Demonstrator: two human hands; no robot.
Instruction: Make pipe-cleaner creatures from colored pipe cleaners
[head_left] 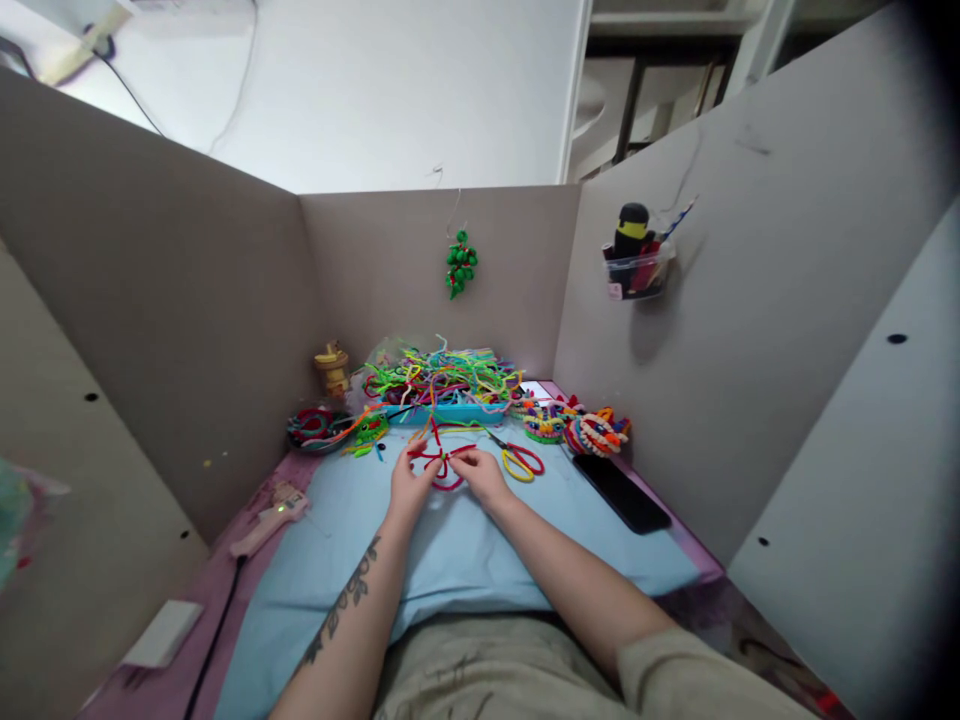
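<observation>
A red pipe cleaner [445, 466], bent into loops, lies on the light blue cloth [450, 550] and is held between both hands. My left hand [409, 484] pinches its left part. My right hand [481, 473] pinches its right part with closed fingers. Just right of my right hand lie scissors [519, 458] with red and yellow handles. Behind the hands a blue tray [450, 412] holds a heap of coloured pipe cleaners [442, 375].
A black phone [621, 492] lies at the right. A pink glue gun [270, 516] with its cable lies at the left. Finished pipe cleaner pieces [592, 432] sit at the back right, a bowl [315, 430] at the back left. Cardboard walls enclose three sides.
</observation>
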